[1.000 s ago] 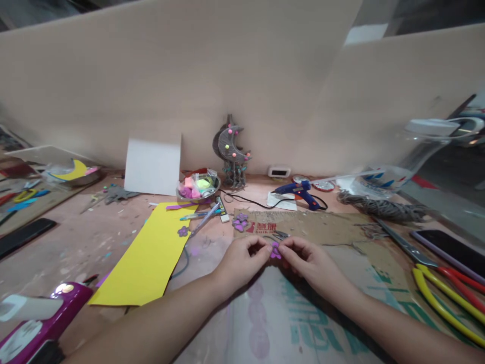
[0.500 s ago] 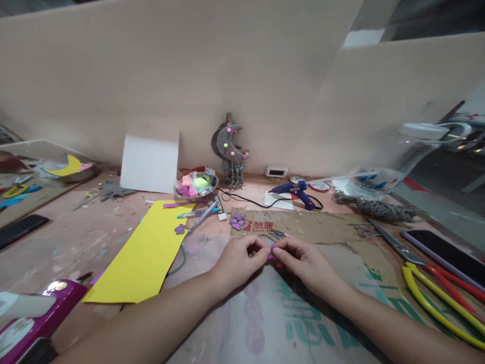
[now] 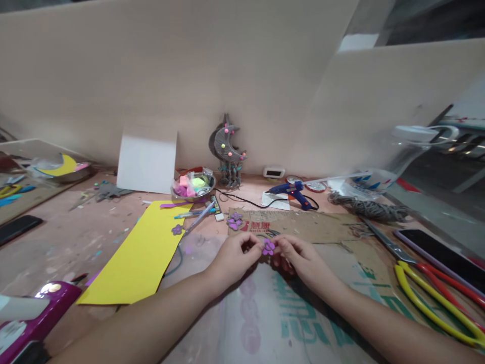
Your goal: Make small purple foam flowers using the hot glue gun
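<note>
Both hands meet at the near middle of the surface. The left hand [image 3: 235, 258] and right hand [image 3: 299, 260] each have their grip pinched shut on one small purple flower [image 3: 269, 246], held between the fingertips just above a printed plastic sheet [image 3: 303, 313].

Just behind the hands lies a cardboard strip [image 3: 314, 226], with a cluster of purple cutouts [image 3: 234, 221] on its left end. To the left, a yellow sheet [image 3: 144, 253] runs toward the near edge. Toward the back edge there is a bowl [image 3: 193, 186] of bright scraps, a moon ornament [image 3: 226, 146] and a blue glue gun [image 3: 293, 191]. Along the right edge lie twine [image 3: 371, 207], scissors [image 3: 390, 243] and a phone [image 3: 443, 250]. A magenta tool [image 3: 34, 316] sits at the near left corner.
</note>
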Motion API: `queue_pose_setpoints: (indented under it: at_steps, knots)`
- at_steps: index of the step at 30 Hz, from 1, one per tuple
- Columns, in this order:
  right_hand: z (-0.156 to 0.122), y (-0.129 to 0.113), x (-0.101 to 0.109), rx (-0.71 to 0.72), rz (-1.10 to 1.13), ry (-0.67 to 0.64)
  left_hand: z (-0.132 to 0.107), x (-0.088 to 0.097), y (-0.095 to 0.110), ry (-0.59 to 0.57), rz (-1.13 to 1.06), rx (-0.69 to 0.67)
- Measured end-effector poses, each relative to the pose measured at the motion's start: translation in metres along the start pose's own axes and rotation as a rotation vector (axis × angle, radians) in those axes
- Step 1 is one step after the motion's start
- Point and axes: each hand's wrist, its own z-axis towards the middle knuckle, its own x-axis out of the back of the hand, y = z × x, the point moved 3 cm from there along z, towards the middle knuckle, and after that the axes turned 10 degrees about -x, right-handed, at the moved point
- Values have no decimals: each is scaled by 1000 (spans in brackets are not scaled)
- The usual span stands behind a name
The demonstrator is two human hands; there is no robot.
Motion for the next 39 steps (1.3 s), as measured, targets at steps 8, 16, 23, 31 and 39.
queue_pose_setpoints:
  at_steps: [8,16,23,31,39]
  knots:
    - [1,5,9,-6,70,133,1,-1,-3,6,-25,47]
    - [1,1,4,-59,73,89,-1,-2,-5,0,-29,38]
    - [1,-1,3,-32,-11,91,0,0,0,-10,22,-3]
    - [0,0,0,13,-145,84,-1,-2,2,-50,38,-28]
    - [-4,-7,-1,76,-218,33,0,-1,3,-51,8,-23]
